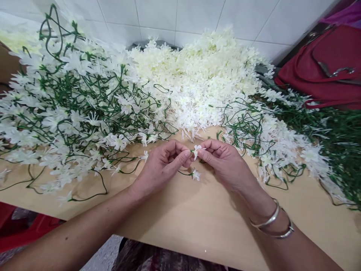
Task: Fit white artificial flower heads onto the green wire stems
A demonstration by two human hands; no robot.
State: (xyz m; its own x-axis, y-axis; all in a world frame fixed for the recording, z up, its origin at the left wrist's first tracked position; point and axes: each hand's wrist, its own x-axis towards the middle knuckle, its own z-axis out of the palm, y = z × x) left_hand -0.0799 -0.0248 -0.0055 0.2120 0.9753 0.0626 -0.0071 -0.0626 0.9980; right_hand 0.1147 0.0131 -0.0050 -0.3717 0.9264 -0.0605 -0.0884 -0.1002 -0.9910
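My left hand [172,158] pinches a thin green stem of an artificial flower between thumb and fingertips. Close against it, my right hand [218,158] grips the small white flower head [196,150] at the stem's end with thumb and forefinger. Another white blossom [195,174] on a green stem hangs just below the left fingers, over the table. Two silver bangles [270,220] circle my right wrist. Beyond my hands lie loose white petals [194,105], and a tangle of green stems [248,128] is near the right fingers.
A tall heap of white flowers on green stems [76,109] covers the left side of the wooden table [180,222]. Cream petals [214,60] pile against the tiled wall [191,15]. At right are dark green foliage [338,139] and a red bag [329,64]. A red stool [36,229] stands lower left.
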